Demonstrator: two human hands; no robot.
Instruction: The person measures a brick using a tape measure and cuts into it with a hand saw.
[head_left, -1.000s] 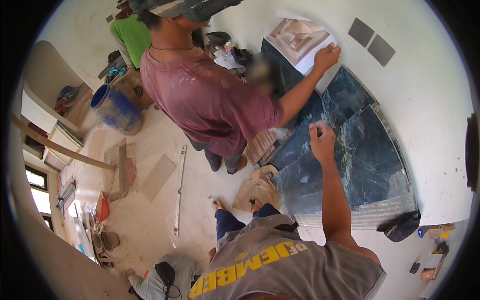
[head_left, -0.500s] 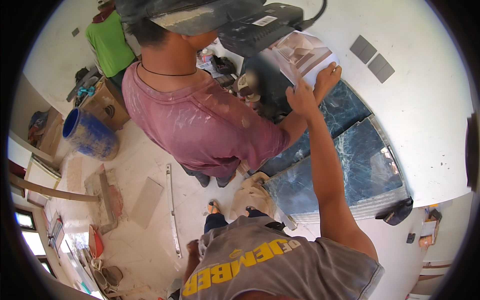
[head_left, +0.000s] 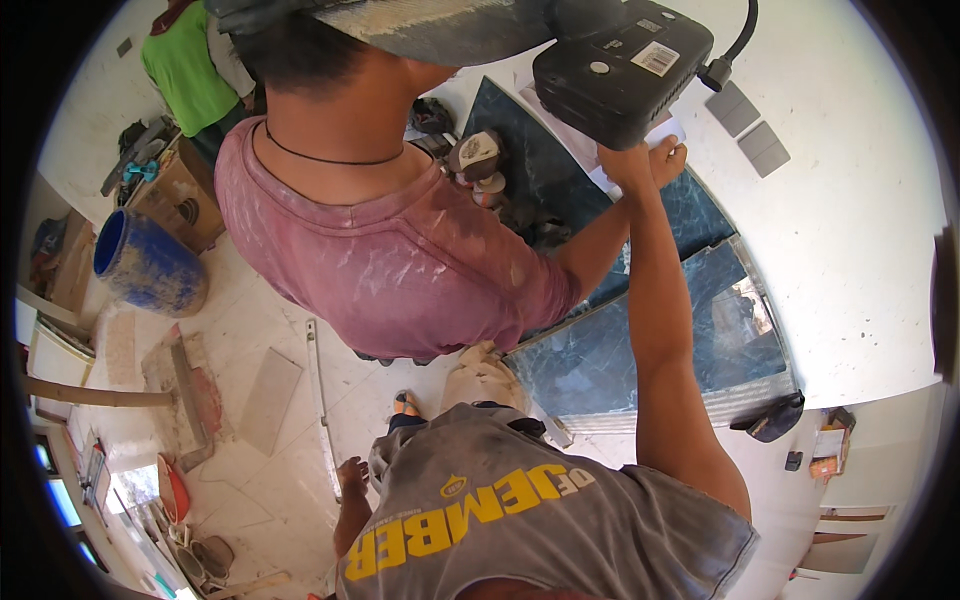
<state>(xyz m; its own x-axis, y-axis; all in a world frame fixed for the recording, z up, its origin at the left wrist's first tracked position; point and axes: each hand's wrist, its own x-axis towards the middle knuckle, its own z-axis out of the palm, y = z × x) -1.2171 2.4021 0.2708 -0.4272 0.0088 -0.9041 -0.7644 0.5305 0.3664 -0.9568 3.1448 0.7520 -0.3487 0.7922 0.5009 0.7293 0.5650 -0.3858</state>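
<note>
The right hand (head_left: 624,168) is at the paper (head_left: 668,131), its fingers' grip hard to tell; the left hand (head_left: 352,475) hangs, fingers loosely spread.

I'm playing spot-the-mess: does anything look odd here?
Yes: the blue barrel on the left is smeared with dirt, and the floor nearer you has a reddish patch, unlike the pale surface around it.

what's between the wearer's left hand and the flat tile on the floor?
A long pale bar, lying on the floor between left hand and tile, as the head view shows.
</note>
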